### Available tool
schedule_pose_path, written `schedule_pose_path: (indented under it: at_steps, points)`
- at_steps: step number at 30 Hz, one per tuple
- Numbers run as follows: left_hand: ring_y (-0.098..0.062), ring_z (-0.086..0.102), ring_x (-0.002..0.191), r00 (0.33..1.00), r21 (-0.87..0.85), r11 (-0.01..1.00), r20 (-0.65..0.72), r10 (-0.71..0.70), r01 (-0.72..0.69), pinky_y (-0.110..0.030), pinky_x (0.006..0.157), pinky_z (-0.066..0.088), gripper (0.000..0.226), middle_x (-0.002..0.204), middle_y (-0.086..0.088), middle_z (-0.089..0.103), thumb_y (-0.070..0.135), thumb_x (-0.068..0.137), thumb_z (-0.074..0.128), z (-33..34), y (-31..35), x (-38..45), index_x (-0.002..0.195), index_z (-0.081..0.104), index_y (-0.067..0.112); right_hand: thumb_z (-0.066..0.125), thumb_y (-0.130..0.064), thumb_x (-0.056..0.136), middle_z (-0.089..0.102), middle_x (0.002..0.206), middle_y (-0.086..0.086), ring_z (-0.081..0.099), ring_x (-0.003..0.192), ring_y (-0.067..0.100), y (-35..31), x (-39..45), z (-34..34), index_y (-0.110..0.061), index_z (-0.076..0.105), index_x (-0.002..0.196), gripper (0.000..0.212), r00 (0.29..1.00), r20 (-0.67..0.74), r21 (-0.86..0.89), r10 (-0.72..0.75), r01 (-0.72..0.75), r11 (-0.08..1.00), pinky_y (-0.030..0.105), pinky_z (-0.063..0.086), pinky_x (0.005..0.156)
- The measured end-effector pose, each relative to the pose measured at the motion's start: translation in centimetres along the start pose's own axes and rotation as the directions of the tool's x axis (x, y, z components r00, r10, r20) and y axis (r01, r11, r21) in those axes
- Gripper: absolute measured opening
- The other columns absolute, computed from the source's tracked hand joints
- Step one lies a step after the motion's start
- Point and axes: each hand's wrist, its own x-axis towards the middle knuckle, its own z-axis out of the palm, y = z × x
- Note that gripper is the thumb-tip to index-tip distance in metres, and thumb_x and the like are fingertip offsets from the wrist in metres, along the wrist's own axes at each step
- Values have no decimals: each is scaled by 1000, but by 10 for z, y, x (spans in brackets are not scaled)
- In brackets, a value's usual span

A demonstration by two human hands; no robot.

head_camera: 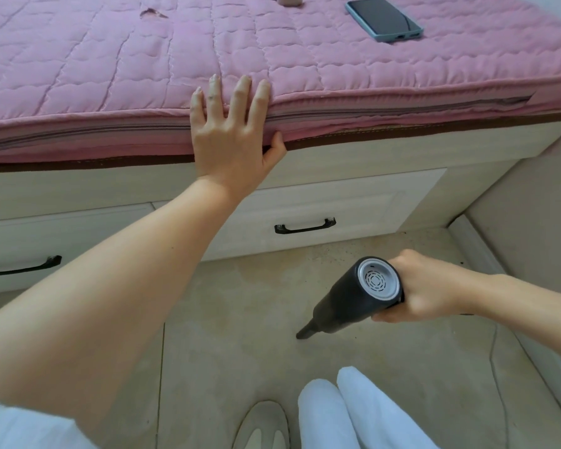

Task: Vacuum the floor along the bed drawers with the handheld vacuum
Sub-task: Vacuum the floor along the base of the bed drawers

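Your right hand grips the rear of the vacuum, fingers wrapped round its dark body just behind the grey vented end cap, which faces up toward you. The vacuum slants down and to the left, and its narrow nozzle meets the floor or sits just above it; you cannot tell which. The nozzle tip is in front of the right drawer, apart from its face.

Your left hand lies flat and spread on the edge of the pink mattress, fingers straight on the quilted top, thumb hooked under the side of the edge.

Below the mattress sit two pale drawers, the right one and a left drawer, each with a black handle. Dark specks dot the floor near the corner at the right. A phone lies screen-up on the mattress, well away from your left hand. Your slipper and white trouser legs show at the bottom.
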Motion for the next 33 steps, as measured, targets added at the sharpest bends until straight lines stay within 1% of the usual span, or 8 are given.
schedule_pose_path:
  at_steps: [4,6,9,14,18,22,29,33]
  points:
    - [-49,59,120,997,-44,996,11,71,-71,-61,100,47,59,135,-17,62,49,91,49,2,17,11,139,60,18,70,-47,63,61,67,-14,60,64,5,5,-2,-3,-26,57,77,28,999,38,-1,9,-9,1000,27,48,56]
    - [-50,60,119,996,-60,995,2,85,-85,-61,98,49,58,135,-18,63,49,90,50,4,28,18,138,61,19,71,-44,65,60,66,-20,58,63,2,9,-2,-7,-33,53,71,22,999,40,2,8,-8,1000,21,44,54]
    - [-50,59,119,995,-82,992,5,101,-100,-60,98,50,57,134,-18,63,49,91,49,8,43,27,138,62,20,73,-40,68,58,66,-24,57,63,-1,17,2,-14,-43,48,67,25,1000,9,6,14,-14,1000,15,39,53]
    - [-49,64,112,999,-107,993,-19,42,-44,-55,95,54,53,126,-16,68,47,87,53,12,65,33,129,69,19,76,-38,68,61,69,-25,59,70,-3,36,13,-26,-41,51,73,26,994,-95,-19,63,-65,998,14,42,56]
    - [-49,65,110,999,-140,990,-16,32,-33,-53,94,54,52,126,-16,69,47,87,53,12,72,36,127,70,18,73,-43,69,57,60,-29,57,66,-3,45,23,-33,-47,43,68,30,991,-114,-68,72,-80,994,12,39,52]
    - [-50,64,112,999,-135,990,-24,26,-29,-52,95,53,52,129,-15,68,46,87,52,13,75,36,128,70,18,72,-45,71,57,68,-23,56,69,4,52,31,-35,-45,45,77,28,993,-103,-79,57,-65,995,13,39,57]
    - [-48,63,116,997,-127,992,-76,19,-29,-57,98,51,53,132,-13,67,45,86,52,20,76,29,127,71,17,76,-42,69,60,67,-29,59,70,-5,55,31,-38,-49,48,72,29,1000,-25,-32,6,-7,999,10,40,56]
    - [-46,63,116,996,-96,995,-87,29,-38,-57,98,51,54,132,-11,67,46,86,52,23,76,28,127,71,17,77,-37,69,62,75,-32,61,71,-5,57,27,-39,-46,51,72,28,999,21,6,-37,37,999,9,41,57]
